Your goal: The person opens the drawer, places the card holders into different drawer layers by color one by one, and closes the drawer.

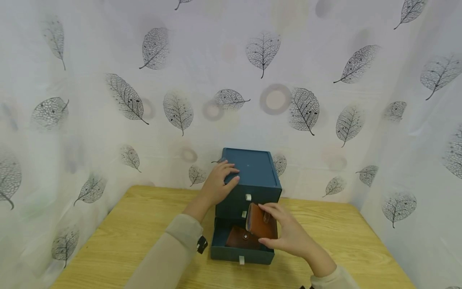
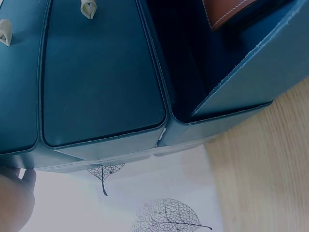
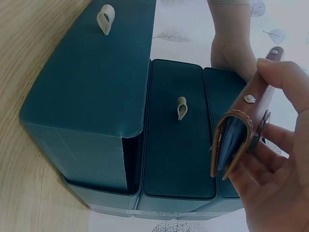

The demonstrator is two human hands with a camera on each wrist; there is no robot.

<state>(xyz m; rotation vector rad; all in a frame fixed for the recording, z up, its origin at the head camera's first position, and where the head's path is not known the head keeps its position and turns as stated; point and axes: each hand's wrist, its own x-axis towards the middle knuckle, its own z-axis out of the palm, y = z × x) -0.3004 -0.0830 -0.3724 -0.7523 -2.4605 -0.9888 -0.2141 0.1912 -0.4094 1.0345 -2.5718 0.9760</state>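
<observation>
A dark blue drawer box point(image 1: 249, 162) stands on the table with its bottom drawer point(image 1: 225, 253) pulled out. My left hand point(image 1: 218, 182) rests on the left side of the box top, fingers loosely spread; only part of it shows in the left wrist view. Above the pulled-out drawer, my right hand point(image 1: 290, 233) pinches a brown leather wallet point(image 1: 262, 221) between thumb and fingers. In the right wrist view this wallet point(image 3: 251, 104) shows a snap stud, a metal ring and a folded end. A second, darker brown wallet point(image 1: 236, 237) with a snap lies in the drawer, partly hidden behind the held one.
The upper drawers are closed, each with a pale loop pull point(image 1: 248, 197). Light wood tabletop point(image 1: 119, 237) spreads around the box. A white curtain with leaf prints point(image 1: 231, 72) hangs behind and at both sides.
</observation>
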